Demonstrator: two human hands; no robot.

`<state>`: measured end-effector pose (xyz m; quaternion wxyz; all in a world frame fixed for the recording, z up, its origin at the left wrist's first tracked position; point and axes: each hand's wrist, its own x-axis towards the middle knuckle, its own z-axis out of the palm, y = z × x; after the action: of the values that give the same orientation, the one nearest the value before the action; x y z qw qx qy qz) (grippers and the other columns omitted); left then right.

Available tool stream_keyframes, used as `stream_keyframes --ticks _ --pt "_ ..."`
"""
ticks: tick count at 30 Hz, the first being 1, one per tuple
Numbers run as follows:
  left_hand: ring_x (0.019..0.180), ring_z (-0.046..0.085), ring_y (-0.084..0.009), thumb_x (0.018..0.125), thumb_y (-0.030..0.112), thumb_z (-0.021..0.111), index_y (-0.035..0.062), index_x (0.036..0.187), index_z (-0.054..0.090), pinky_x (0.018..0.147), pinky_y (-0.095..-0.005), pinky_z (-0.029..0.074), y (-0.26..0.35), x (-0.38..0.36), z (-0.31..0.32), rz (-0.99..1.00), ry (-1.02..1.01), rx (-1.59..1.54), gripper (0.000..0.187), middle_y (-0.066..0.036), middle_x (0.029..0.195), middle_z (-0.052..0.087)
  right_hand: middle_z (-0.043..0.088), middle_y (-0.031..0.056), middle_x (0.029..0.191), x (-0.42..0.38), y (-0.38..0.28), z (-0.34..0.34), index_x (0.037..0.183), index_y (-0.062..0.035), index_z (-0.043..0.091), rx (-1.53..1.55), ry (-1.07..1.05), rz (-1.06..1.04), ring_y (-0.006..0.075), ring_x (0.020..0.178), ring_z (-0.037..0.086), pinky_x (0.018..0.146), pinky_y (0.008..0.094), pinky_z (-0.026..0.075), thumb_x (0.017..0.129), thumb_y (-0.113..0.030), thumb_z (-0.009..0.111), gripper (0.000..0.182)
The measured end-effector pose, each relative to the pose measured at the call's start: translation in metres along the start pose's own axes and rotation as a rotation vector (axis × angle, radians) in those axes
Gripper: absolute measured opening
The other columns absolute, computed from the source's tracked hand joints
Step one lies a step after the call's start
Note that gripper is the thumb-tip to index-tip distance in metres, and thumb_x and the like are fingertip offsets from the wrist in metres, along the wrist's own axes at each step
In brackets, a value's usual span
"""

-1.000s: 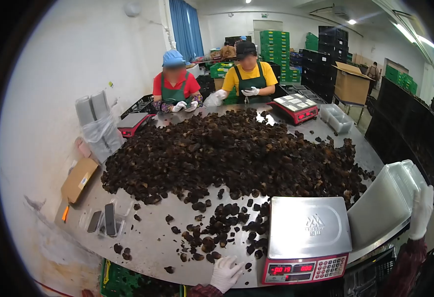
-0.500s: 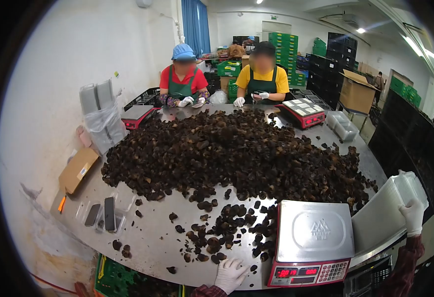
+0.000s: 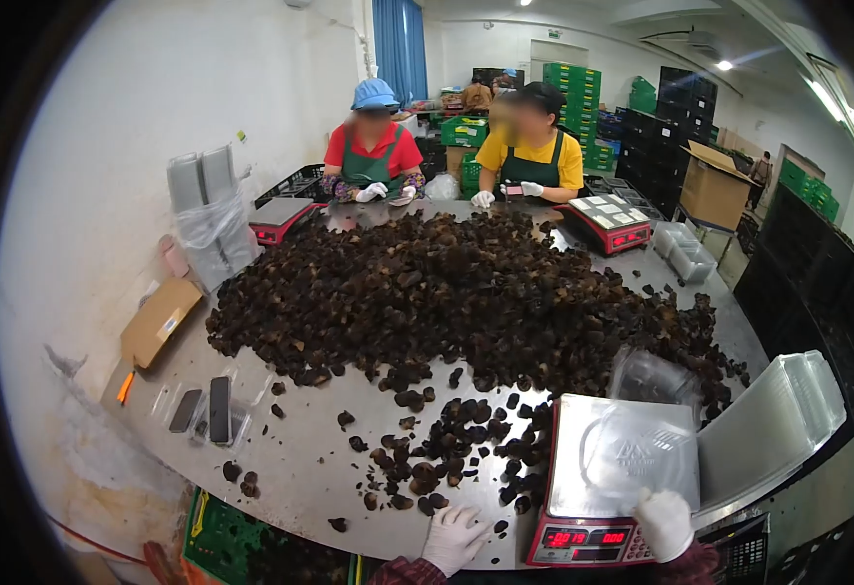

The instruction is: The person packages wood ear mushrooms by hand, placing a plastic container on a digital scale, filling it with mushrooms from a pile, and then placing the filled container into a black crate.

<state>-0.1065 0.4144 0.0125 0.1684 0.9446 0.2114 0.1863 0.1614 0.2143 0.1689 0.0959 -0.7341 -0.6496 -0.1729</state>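
Note:
My right hand [image 3: 665,522], in a white glove, holds a clear plastic container [image 3: 646,434] over the steel platform of a red weighing scale [image 3: 614,478] at the table's near edge. In a white glove too, my left hand [image 3: 454,536] rests flat with fingers apart on the steel table [image 3: 300,468], holding nothing, just below a small scatter of dark mushrooms [image 3: 446,448]. A large heap of dark mushrooms [image 3: 456,292] covers the middle of the table.
A stack of clear containers [image 3: 773,424] lies right of the scale. Two phones [image 3: 208,409] and a cardboard box [image 3: 159,320] sit at the left. Two gloved people [image 3: 451,151] work at the far side beside two more red scales [image 3: 607,219]. Crates and boxes stand behind.
My right hand left the container stack at the right and brought one clear container over the scale platform. My left hand stayed in place. The view tilted slightly down.

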Motion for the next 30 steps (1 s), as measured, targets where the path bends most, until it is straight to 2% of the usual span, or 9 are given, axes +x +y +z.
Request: stream_keyframes --ticks 7,10,12,16,18,22,23,27,30 --pt "0.113 0.049 -0.0267 0.082 0.030 0.063 0.0230 0.111 0.065 0.098 -0.0439 0.031 0.002 0.001 -0.001 -0.003 -0.003 0.022 0.030 -0.005 0.118 0.056 0.050 0.0096 0.064 0.011 -0.014 -0.010 0.070 -0.0029 0.056 0.283 -0.284 0.102 0.0300 0.062 0.055 0.056 0.0401 0.043 0.073 -0.024 0.073 0.027" --pt "0.114 0.048 -0.0260 0.082 0.030 0.063 0.0230 0.110 0.066 0.098 -0.0434 0.030 0.003 0.003 -0.003 -0.007 0.001 0.014 0.029 -0.005 0.118 0.056 0.053 0.0108 0.069 0.009 -0.010 -0.017 0.076 -0.0022 0.059 0.282 0.010 0.264 0.0277 0.064 0.055 0.057 0.0381 0.043 0.072 -0.023 0.077 0.028" --pt "0.107 0.054 -0.0277 0.081 0.026 0.064 0.0190 0.108 0.067 0.093 -0.0428 0.038 0.007 0.008 -0.012 0.035 0.014 0.050 0.028 -0.008 0.113 0.059 0.053 0.0112 0.073 0.000 0.000 -0.005 0.082 -0.0001 0.060 0.347 0.425 0.691 0.0244 0.064 0.053 0.059 0.0343 0.043 0.077 -0.013 0.073 0.019" --pt "0.096 0.060 -0.0305 0.080 0.020 0.065 0.0132 0.106 0.067 0.084 -0.0407 0.048 -0.009 0.034 -0.036 -0.009 -0.061 -0.315 0.028 -0.012 0.105 0.062 0.053 0.0047 0.074 -0.029 0.030 0.020 0.085 0.0025 0.060 0.331 0.550 0.864 0.0106 0.063 0.046 0.059 0.0248 0.041 0.088 -0.009 0.064 0.012" --pt "0.086 0.062 -0.0330 0.079 0.016 0.065 0.0087 0.106 0.066 0.077 -0.0385 0.052 -0.030 0.072 -0.071 0.206 0.081 -0.187 0.028 -0.015 0.101 0.063 0.052 0.0034 0.070 -0.041 0.037 0.031 0.084 0.0035 0.059 0.349 0.535 1.043 0.0090 0.061 0.045 0.057 0.0232 0.039 0.090 -0.011 0.062 0.016" --pt "0.099 0.059 -0.0337 0.078 0.020 0.067 0.0114 0.109 0.065 0.085 -0.0410 0.049 -0.110 0.154 -0.096 -0.006 0.136 -0.093 0.032 -0.017 0.108 0.061 0.052 0.0072 0.072 -0.062 0.050 0.031 0.091 0.0047 0.059 0.418 0.363 1.180 0.0143 0.063 0.049 0.060 0.0247 0.040 0.093 -0.013 0.057 0.018" --pt "0.105 0.056 -0.0343 0.077 0.024 0.068 0.0137 0.114 0.063 0.089 -0.0416 0.047 -0.142 0.176 -0.093 -0.063 0.142 -0.058 0.038 -0.018 0.114 0.058 0.061 0.0071 0.070 -0.043 0.037 0.017 0.089 0.0028 0.065 0.217 0.477 0.983 0.0152 0.063 0.055 0.060 0.0311 0.045 0.091 -0.024 0.062 0.028" --pt "0.125 0.040 -0.0364 0.077 0.041 0.066 0.0255 0.132 0.051 0.102 -0.0487 0.035 -0.226 0.261 -0.080 -0.253 0.126 0.161 0.059 -0.014 0.136 0.044 0.057 0.0050 0.066 -0.017 0.028 0.001 0.087 0.0016 0.065 0.437 0.449 1.327 0.0120 0.060 0.050 0.057 0.0278 0.043 0.089 -0.021 0.064 0.023" --pt "0.125 0.038 -0.0340 0.075 0.047 0.065 0.0301 0.130 0.051 0.101 -0.0516 0.033 -0.220 0.282 -0.057 -0.381 -0.040 0.237 0.059 -0.008 0.137 0.045 0.057 0.0047 0.066 -0.019 0.036 0.010 0.086 0.0016 0.065 0.229 0.423 1.155 0.0121 0.061 0.049 0.057 0.0282 0.043 0.089 -0.022 0.064 0.024"
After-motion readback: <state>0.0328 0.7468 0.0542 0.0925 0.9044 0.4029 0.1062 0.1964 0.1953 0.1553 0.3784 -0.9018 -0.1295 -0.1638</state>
